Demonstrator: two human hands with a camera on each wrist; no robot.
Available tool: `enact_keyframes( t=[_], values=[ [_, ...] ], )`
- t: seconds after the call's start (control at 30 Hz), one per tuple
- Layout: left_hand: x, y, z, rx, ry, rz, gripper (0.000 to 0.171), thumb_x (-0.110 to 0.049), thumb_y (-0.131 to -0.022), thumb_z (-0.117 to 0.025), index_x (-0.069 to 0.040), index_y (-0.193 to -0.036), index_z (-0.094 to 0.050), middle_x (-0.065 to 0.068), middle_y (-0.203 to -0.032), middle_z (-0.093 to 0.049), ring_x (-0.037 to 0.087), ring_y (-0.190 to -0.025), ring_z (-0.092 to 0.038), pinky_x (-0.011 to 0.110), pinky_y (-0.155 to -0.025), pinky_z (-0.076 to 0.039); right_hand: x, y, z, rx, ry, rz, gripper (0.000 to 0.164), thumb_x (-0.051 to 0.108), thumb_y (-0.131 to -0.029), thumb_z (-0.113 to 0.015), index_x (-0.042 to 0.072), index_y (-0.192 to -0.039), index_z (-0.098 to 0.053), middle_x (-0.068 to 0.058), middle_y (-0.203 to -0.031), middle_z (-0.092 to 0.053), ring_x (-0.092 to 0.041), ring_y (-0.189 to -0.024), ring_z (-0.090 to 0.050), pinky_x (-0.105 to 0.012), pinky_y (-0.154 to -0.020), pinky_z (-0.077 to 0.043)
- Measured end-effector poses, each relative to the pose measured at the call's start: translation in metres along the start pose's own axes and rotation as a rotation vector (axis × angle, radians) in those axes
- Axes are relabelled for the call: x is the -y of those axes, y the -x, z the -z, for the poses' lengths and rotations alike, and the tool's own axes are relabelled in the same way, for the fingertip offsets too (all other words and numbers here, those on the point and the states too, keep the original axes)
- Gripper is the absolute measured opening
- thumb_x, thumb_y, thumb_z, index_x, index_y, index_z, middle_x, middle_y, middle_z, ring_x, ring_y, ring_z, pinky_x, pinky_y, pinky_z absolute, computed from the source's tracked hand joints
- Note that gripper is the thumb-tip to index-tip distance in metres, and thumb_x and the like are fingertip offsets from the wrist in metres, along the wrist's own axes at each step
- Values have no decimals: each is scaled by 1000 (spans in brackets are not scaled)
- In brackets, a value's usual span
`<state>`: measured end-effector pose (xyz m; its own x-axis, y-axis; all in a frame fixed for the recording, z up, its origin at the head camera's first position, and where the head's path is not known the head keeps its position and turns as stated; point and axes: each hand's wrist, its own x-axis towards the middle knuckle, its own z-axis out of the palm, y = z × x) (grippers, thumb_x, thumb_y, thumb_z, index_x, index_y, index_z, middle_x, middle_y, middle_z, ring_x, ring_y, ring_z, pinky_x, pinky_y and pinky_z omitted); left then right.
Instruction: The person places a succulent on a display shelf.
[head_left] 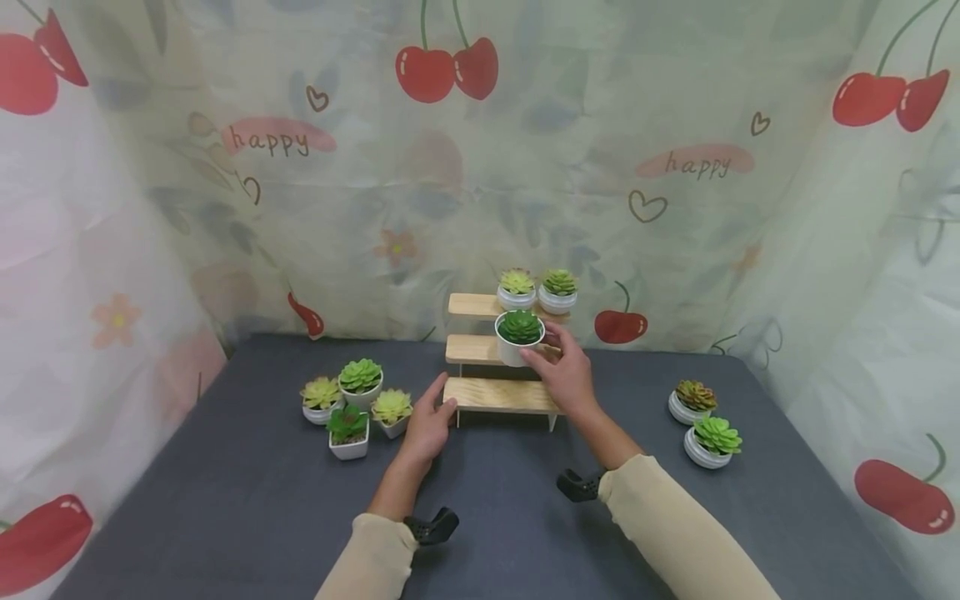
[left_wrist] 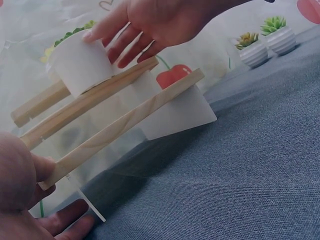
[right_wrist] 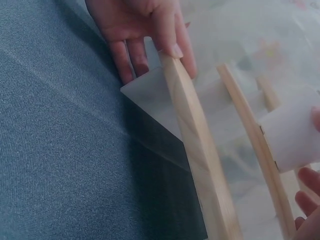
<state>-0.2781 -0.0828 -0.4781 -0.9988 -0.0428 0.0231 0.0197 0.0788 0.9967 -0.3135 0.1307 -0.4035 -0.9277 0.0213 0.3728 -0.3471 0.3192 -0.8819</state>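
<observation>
A three-step wooden display stand (head_left: 498, 395) with pale side panels stands at the back middle of the table. My left hand (head_left: 429, 423) grips the left end of its lowest board, with the thumb over the end in the right wrist view. My right hand (head_left: 568, 373) holds a dark green potted succulent (head_left: 519, 337) by its round white pot, thumb at the front. That pot's base appears to meet the middle board in the left wrist view. On the top board, toward the right, sit a yellow-green succulent (head_left: 517, 288) and a green succulent (head_left: 558, 290) in white ribbed pots.
Several potted succulents cluster left of the stand, among them a bright green one (head_left: 361, 382) and a dark one in a square pot (head_left: 348, 433). At the right stand a reddish-green succulent (head_left: 693, 402) and a bright green succulent (head_left: 712, 442). A printed curtain (head_left: 525, 183) encloses the dark tablecloth (head_left: 495, 533).
</observation>
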Motion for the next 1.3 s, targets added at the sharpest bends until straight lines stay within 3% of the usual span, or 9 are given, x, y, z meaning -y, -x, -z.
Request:
enact_keyframes(
  t=[0.27,0.77,0.97,1.07,1.3],
  values=[
    [1,0,0,-1,8,6,52,-6,-103,-46,-6,-153,-30,21,-154,-28,37,-127,-48,50,-101,-42,-4,-2,-4,-30,40,-5,50,12,-85,-77,8,-131,-56,-12,-120,-63,-24,-115,-57,-40,-96,-49],
    [-1,1,0,7,15,-4,52,-5,-103,-45,-5,-153,-29,22,-154,-28,38,-127,-48,51,-101,-42,-3,1,-3,-56,72,0,53,10,-83,-78,8,-132,-56,-14,-119,-64,-27,-116,-57,-44,-94,-50],
    [-2,1,1,3,9,-4,52,-6,-103,-46,-6,-153,-30,21,-154,-28,37,-127,-48,51,-101,-42,-2,7,4,-64,152,-7,57,20,-84,-79,11,-135,-54,-12,-123,-63,-29,-114,-58,-47,-93,-49],
    [-2,1,1,3,11,-3,52,-6,-103,-46,-6,-153,-30,21,-154,-28,37,-127,-48,51,-101,-42,-2,11,10,-76,199,23,59,22,-83,-79,9,-135,-54,-13,-123,-63,-31,-120,-54,-51,-98,-43],
    [-1,1,1,-1,16,-2,52,-6,-103,-46,-7,-152,-31,22,-154,-29,37,-127,-48,51,-101,-42,-1,22,28,-106,232,94,58,20,-84,-78,4,-134,-53,-16,-123,-62,-30,-126,-49,-49,-105,-35]
  ],
)
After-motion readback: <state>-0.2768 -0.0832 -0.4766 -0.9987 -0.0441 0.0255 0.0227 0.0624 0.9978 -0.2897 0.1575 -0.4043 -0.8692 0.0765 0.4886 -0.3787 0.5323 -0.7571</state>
